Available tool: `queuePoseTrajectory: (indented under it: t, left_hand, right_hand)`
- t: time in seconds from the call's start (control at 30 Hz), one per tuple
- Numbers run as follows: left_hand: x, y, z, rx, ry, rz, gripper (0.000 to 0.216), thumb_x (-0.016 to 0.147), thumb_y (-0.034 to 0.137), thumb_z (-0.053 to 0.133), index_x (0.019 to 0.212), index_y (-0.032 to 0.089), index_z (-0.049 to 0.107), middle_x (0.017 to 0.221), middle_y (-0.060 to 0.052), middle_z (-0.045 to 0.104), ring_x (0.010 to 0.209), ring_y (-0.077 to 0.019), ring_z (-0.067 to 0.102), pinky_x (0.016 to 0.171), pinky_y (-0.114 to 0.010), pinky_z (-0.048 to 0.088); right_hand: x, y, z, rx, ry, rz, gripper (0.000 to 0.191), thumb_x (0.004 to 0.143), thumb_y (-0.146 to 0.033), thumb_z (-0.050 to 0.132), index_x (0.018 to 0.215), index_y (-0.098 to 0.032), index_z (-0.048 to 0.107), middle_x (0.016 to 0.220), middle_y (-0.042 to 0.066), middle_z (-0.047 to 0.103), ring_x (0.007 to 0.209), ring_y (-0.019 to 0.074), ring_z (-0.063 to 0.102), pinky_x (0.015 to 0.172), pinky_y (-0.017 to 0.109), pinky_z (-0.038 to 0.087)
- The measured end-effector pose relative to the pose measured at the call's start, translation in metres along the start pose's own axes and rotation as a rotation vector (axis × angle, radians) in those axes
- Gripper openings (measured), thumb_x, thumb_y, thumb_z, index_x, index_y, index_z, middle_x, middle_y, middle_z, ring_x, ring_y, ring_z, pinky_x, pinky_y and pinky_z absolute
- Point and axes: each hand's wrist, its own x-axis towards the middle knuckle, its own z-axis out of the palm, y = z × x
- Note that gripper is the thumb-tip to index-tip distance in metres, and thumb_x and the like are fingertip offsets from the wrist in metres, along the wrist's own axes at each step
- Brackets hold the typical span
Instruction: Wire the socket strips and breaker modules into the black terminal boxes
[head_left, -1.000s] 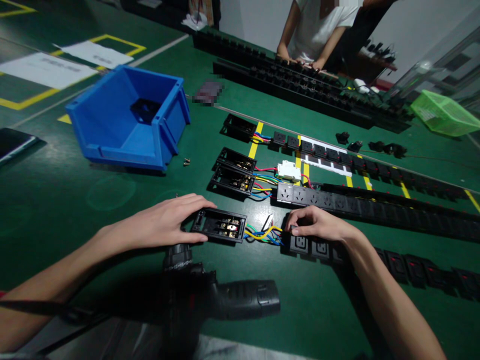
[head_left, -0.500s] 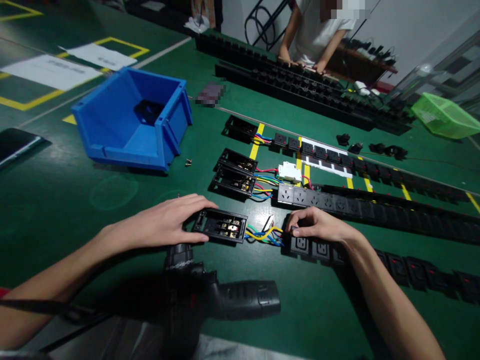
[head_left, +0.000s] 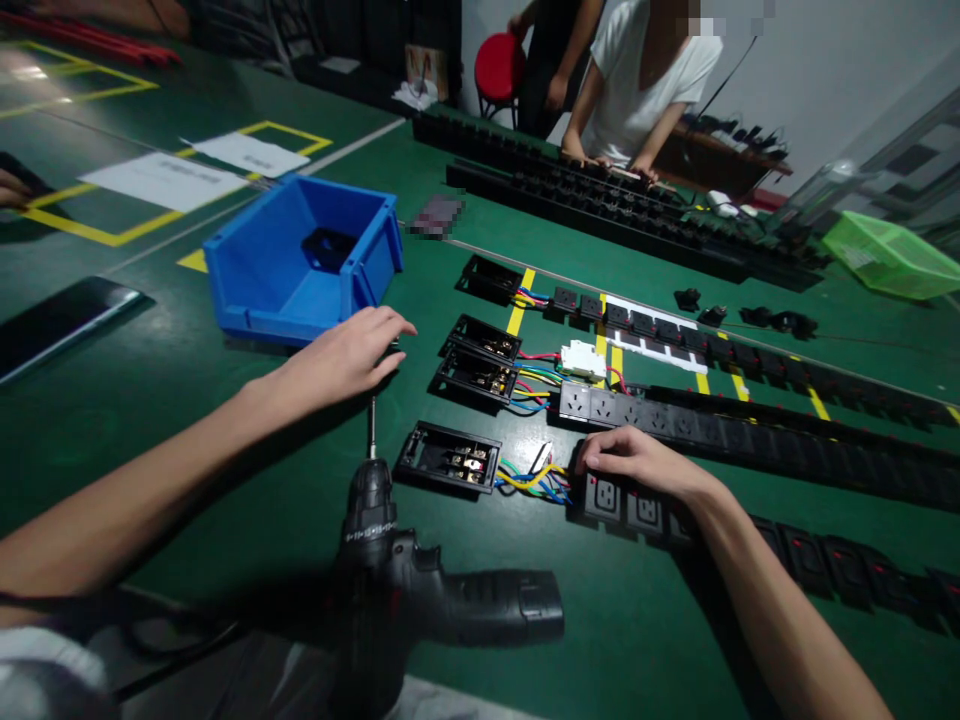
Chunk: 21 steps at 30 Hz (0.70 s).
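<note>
My left hand (head_left: 354, 350) reaches over the table beside the blue bin, thumb and forefinger apart. Small screws (head_left: 394, 344) lie partly hidden between its fingertips. My right hand (head_left: 637, 460) has its fingers curled on the end of a black socket strip (head_left: 645, 510). Yellow, blue and green wires (head_left: 529, 478) run from that strip to an open black terminal box (head_left: 448, 457) with brass terminals inside. A black cordless screwdriver (head_left: 371, 520) lies in front of me, its bit (head_left: 372, 425) pointing away, below my left hand.
A blue bin (head_left: 277, 322) holds a black part. Beyond my hands lie more wired boxes (head_left: 476, 378), a white breaker (head_left: 583, 360) and long socket strips (head_left: 675, 415). A phone-like slab (head_left: 67, 320) is at left, a green basket (head_left: 892, 255) at right. Another person (head_left: 630, 90) works across the table.
My left hand has let go of the terminal box and moved up and left to the screws by the bin. My right hand stays on the strip. The view has shifted slightly.
</note>
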Motion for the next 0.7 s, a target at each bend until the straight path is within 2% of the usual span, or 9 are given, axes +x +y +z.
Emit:
queuePoseTrajectory:
  t: [0.13, 0.33, 0.57, 0.7]
  left_hand:
    - [0.015, -0.010, 0.009, 0.154, -0.053, -0.018, 0.037, 0.089, 0.020, 0.042, 0.123, 0.013, 0.056, 0.120, -0.018, 0.055, 0.109, -0.0298, 0.054, 0.094, -0.044, 0.046]
    - [0.031, 0.001, 0.009, 0.132, -0.115, -0.135, 0.027, 0.080, 0.006, 0.042, 0.096, 0.011, 0.062, 0.092, -0.017, 0.058, 0.086, -0.0274, 0.061, 0.079, -0.040, 0.048]
    - [0.035, 0.005, 0.005, 0.057, -0.178, -0.098, 0.016, 0.074, 0.012, 0.051, 0.084, 0.017, 0.063, 0.086, -0.009, 0.061, 0.076, -0.0200, 0.063, 0.070, -0.029, 0.045]
    - [0.027, 0.010, 0.004, -0.025, -0.210, -0.064, 0.020, 0.071, 0.016, 0.054, 0.087, 0.019, 0.066, 0.086, -0.006, 0.064, 0.076, -0.0182, 0.062, 0.065, -0.027, 0.044]
  right_hand:
    - [-0.002, -0.002, 0.003, 0.017, 0.012, 0.023, 0.043, 0.087, -0.056, 0.060, 0.091, -0.015, 0.072, 0.094, 0.005, 0.070, 0.083, 0.0170, 0.062, 0.076, 0.029, 0.048]
    - [-0.003, -0.001, 0.005, 0.042, 0.034, 0.030, 0.043, 0.088, -0.056, 0.060, 0.089, -0.014, 0.071, 0.088, 0.004, 0.067, 0.076, 0.0140, 0.058, 0.069, 0.026, 0.045]
    - [-0.003, 0.000, 0.005, 0.040, 0.037, 0.033, 0.046, 0.089, -0.057, 0.058, 0.091, -0.013, 0.071, 0.090, 0.006, 0.068, 0.077, 0.0153, 0.059, 0.072, 0.028, 0.047]
    - [-0.003, 0.001, 0.005, 0.032, 0.041, 0.036, 0.048, 0.088, -0.058, 0.057, 0.092, -0.013, 0.071, 0.089, 0.006, 0.067, 0.076, 0.0151, 0.058, 0.070, 0.028, 0.047]
